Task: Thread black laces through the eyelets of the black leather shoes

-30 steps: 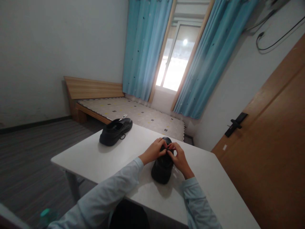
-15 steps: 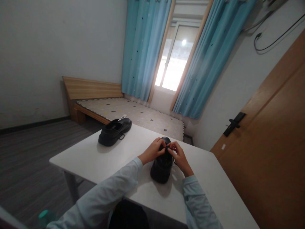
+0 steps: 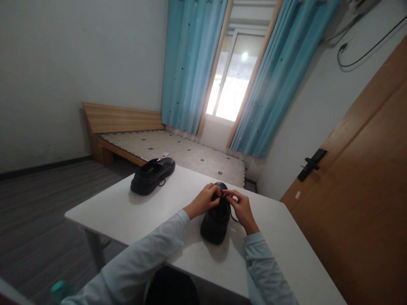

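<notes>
A black lace-up shoe [image 3: 213, 229] stands on the white table in front of me, its toe pointing away. My left hand [image 3: 206, 200] is over the shoe's left side, fingers pinched at the lacing. From the right, my right hand [image 3: 241, 207] meets it with thumb and forefinger closed on the shoelace. A loose dark length of lace [image 3: 233, 216] hangs below the right hand beside the shoe. The exact grip on the lace is partly hidden by the fingers. A second black shoe [image 3: 149, 177], with a white tag on it, sits at the table's far left.
The white table [image 3: 127, 216] has its left corner and front edge in view. Behind it stands a bed [image 3: 190, 154] with a patterned mattress. A brown door [image 3: 359, 169] is at the right. A green bottle cap [image 3: 59, 286] shows at lower left.
The right hand has shifted slightly to the right at the lacing, and more of the loose lace shows beneath it. The left hand and both shoes stay nearly where they were.
</notes>
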A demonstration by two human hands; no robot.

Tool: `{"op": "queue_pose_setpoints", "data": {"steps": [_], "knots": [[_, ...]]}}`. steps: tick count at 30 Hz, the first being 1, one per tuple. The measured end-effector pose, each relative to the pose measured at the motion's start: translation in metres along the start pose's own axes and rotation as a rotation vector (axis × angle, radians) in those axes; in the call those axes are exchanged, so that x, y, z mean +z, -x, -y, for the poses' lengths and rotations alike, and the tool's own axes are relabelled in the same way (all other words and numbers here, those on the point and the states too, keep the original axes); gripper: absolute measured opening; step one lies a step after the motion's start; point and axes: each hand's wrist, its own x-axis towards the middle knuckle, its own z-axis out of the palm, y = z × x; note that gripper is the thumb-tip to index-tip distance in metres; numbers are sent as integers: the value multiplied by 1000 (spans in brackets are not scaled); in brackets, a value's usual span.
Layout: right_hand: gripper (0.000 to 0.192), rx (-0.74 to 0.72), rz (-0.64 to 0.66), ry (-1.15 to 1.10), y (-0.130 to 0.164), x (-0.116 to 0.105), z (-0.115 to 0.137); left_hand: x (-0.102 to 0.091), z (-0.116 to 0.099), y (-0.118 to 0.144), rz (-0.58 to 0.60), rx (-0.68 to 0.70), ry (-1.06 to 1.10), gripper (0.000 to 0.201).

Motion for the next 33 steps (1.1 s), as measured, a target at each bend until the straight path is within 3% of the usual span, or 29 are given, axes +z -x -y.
{"op": "queue_pose_setpoints", "data": {"steps": [4, 12, 19, 28, 33], "knots": [[13, -53, 21, 91, -1, -3, 3, 0, -1, 0, 2, 14, -3, 10], [8, -93, 111, 29, 1, -7, 10, -1, -2, 0, 13, 52, 14, 11], [9, -23, 68, -17, 1, -5, 8, 1, -1, -1, 64, 42, 4, 15], [17, 73, -90, -486, 1, -8, 14, 0, -8, 2, 0, 39, 17, 9], [19, 147, -183, -763, -2, -12, 18, 0, -7, 0, -79, -69, 240, 11]]}}
